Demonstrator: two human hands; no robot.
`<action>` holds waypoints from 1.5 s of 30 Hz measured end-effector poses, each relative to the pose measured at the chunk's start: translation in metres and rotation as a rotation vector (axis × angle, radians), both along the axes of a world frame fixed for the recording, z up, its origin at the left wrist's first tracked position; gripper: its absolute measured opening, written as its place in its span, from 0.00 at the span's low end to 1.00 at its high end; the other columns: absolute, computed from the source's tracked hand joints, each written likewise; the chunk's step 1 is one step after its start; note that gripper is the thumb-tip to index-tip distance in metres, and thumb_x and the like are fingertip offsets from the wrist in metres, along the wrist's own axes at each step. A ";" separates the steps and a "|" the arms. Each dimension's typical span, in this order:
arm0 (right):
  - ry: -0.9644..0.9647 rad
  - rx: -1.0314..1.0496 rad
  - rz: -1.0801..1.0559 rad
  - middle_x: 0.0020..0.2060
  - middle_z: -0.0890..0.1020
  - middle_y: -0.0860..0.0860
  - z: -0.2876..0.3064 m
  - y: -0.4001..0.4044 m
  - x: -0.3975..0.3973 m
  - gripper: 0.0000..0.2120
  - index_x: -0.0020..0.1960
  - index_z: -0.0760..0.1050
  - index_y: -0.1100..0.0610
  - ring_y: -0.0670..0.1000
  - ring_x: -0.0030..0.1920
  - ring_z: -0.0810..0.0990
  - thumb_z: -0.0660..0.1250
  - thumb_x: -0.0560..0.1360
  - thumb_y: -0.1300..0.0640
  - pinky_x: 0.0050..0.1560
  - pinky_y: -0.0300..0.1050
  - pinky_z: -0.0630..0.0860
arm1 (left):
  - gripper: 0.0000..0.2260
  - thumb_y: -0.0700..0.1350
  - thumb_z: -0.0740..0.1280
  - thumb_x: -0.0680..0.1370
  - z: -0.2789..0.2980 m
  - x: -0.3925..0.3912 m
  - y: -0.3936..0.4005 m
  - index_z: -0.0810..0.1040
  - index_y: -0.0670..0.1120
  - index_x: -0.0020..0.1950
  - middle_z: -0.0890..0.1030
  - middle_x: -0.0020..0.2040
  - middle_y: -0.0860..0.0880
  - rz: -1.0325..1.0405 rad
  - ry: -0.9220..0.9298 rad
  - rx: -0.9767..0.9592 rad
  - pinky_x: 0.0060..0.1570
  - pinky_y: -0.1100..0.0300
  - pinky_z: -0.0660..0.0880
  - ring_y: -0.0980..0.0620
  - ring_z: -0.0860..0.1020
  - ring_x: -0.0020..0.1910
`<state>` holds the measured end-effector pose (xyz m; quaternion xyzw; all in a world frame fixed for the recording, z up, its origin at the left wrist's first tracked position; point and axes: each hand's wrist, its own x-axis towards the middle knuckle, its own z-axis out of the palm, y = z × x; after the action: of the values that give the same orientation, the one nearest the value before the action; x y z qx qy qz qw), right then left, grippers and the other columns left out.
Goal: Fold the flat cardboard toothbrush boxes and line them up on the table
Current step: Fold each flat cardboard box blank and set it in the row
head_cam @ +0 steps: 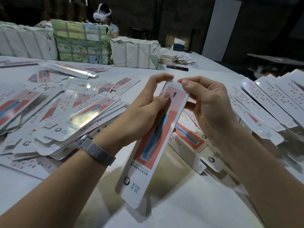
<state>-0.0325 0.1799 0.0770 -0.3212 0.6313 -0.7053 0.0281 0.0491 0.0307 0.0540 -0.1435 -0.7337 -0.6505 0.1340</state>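
Head view: a long toothbrush box (153,142) is held above the white counter (189,203), between both hands. The left hand (144,106) grips its upper left edge with curled fingers; the right hand (207,102) pinches its top end. Flat boxes (65,112) lie piled at left, folded boxes (269,99) lined up at right.

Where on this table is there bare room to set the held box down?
Bare table lies near the camera, below the held box and between the forearms. A second free strip runs beyond the hands, before the wrapped bundles. Crowded: flat boxes left, folded boxes right.
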 end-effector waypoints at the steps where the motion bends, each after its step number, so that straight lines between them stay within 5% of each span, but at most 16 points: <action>1: 0.019 0.009 -0.003 0.36 0.83 0.50 0.000 0.000 0.000 0.12 0.41 0.81 0.55 0.52 0.42 0.84 0.64 0.80 0.60 0.44 0.45 0.83 | 0.10 0.47 0.54 0.86 0.000 0.000 0.000 0.64 0.57 0.67 0.83 0.39 0.49 0.002 -0.003 0.004 0.37 0.61 0.79 0.50 0.82 0.36; 8: 0.029 0.038 0.045 0.40 0.85 0.51 -0.001 -0.002 0.001 0.12 0.47 0.83 0.54 0.55 0.47 0.85 0.63 0.78 0.49 0.46 0.48 0.83 | 0.07 0.47 0.54 0.86 0.005 0.004 -0.002 0.64 0.55 0.63 0.83 0.37 0.47 0.033 -0.041 0.055 0.32 0.61 0.79 0.48 0.83 0.34; 15: 0.087 0.117 -0.013 0.54 0.84 0.52 -0.008 -0.009 0.002 0.14 0.58 0.81 0.52 0.51 0.54 0.83 0.58 0.83 0.50 0.51 0.48 0.82 | 0.07 0.47 0.56 0.86 0.002 -0.005 -0.001 0.66 0.59 0.60 0.84 0.39 0.49 0.217 -0.001 0.044 0.35 0.59 0.79 0.47 0.83 0.35; 20: 0.201 0.132 -0.098 0.61 0.74 0.43 -0.013 -0.017 0.014 0.23 0.73 0.71 0.50 0.38 0.59 0.76 0.58 0.80 0.44 0.56 0.32 0.75 | 0.08 0.45 0.61 0.84 0.008 -0.008 -0.002 0.68 0.55 0.61 0.80 0.42 0.45 0.331 0.013 0.256 0.33 0.56 0.77 0.52 0.81 0.36; 24: 0.449 0.408 -0.181 0.59 0.66 0.45 -0.022 -0.026 0.025 0.32 0.76 0.66 0.51 0.43 0.61 0.72 0.70 0.74 0.47 0.62 0.45 0.77 | 0.11 0.40 0.63 0.83 0.016 -0.003 -0.001 0.67 0.51 0.63 0.82 0.44 0.46 0.193 -0.047 0.604 0.28 0.59 0.78 0.51 0.82 0.34; 27: 0.612 0.522 -0.324 0.58 0.64 0.46 -0.024 -0.027 0.025 0.36 0.77 0.64 0.51 0.42 0.58 0.70 0.74 0.72 0.50 0.58 0.34 0.75 | 0.06 0.47 0.63 0.83 0.022 0.001 -0.003 0.70 0.52 0.60 0.77 0.50 0.44 0.081 -0.156 0.678 0.27 0.60 0.78 0.51 0.82 0.35; 29: 0.608 0.515 -0.321 0.55 0.68 0.47 -0.024 -0.028 0.026 0.33 0.73 0.71 0.50 0.42 0.52 0.72 0.71 0.69 0.47 0.52 0.33 0.74 | 0.07 0.52 0.62 0.83 0.021 -0.004 -0.008 0.71 0.54 0.60 0.76 0.56 0.46 0.207 -0.212 0.496 0.44 0.51 0.82 0.47 0.80 0.49; 31: 0.589 0.683 -0.199 0.52 0.70 0.48 -0.031 -0.031 0.030 0.25 0.65 0.76 0.49 0.49 0.50 0.75 0.68 0.69 0.44 0.54 0.45 0.75 | 0.06 0.55 0.60 0.83 0.020 -0.011 -0.016 0.70 0.57 0.59 0.72 0.65 0.47 0.529 -0.185 0.217 0.62 0.44 0.73 0.46 0.75 0.59; 35: 0.831 1.242 -0.187 0.56 0.73 0.49 -0.047 -0.037 0.024 0.20 0.62 0.75 0.48 0.56 0.58 0.69 0.64 0.74 0.41 0.56 0.52 0.70 | 0.02 0.54 0.58 0.83 0.019 -0.014 -0.034 0.70 0.60 0.54 0.69 0.67 0.51 0.759 -0.130 0.235 0.64 0.45 0.70 0.53 0.72 0.55; 38: 0.780 1.364 -0.336 0.58 0.77 0.50 -0.036 -0.027 0.001 0.18 0.62 0.74 0.50 0.57 0.61 0.72 0.65 0.75 0.45 0.55 0.50 0.69 | 0.03 0.53 0.59 0.82 0.014 -0.017 -0.044 0.71 0.60 0.49 0.74 0.58 0.56 0.777 -0.139 0.230 0.63 0.44 0.71 0.53 0.73 0.56; 40: 0.677 1.348 -0.366 0.57 0.79 0.51 -0.033 -0.012 -0.015 0.15 0.61 0.74 0.51 0.56 0.60 0.75 0.66 0.75 0.50 0.51 0.44 0.66 | 0.03 0.51 0.60 0.82 0.013 -0.019 -0.046 0.72 0.59 0.51 0.75 0.54 0.57 0.795 -0.121 0.147 0.54 0.52 0.72 0.53 0.74 0.52; 42: 0.595 1.334 -0.409 0.58 0.79 0.53 -0.030 0.006 -0.029 0.15 0.62 0.73 0.51 0.56 0.57 0.76 0.64 0.76 0.55 0.53 0.42 0.67 | 0.05 0.48 0.62 0.81 0.008 -0.020 -0.053 0.73 0.55 0.56 0.77 0.55 0.51 0.791 -0.168 -0.055 0.48 0.56 0.71 0.48 0.75 0.54; 45: 0.501 1.425 -0.526 0.58 0.78 0.54 -0.026 0.023 -0.040 0.20 0.68 0.68 0.50 0.54 0.50 0.76 0.64 0.77 0.56 0.51 0.48 0.75 | 0.15 0.48 0.61 0.79 -0.002 -0.016 -0.067 0.70 0.53 0.66 0.72 0.66 0.42 0.810 -0.405 -0.561 0.65 0.46 0.68 0.38 0.69 0.66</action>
<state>-0.0726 0.2032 0.0508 -0.2156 0.9727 -0.0225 -0.0832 0.0330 -0.0367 0.0524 0.2495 -0.8873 -0.3400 0.1868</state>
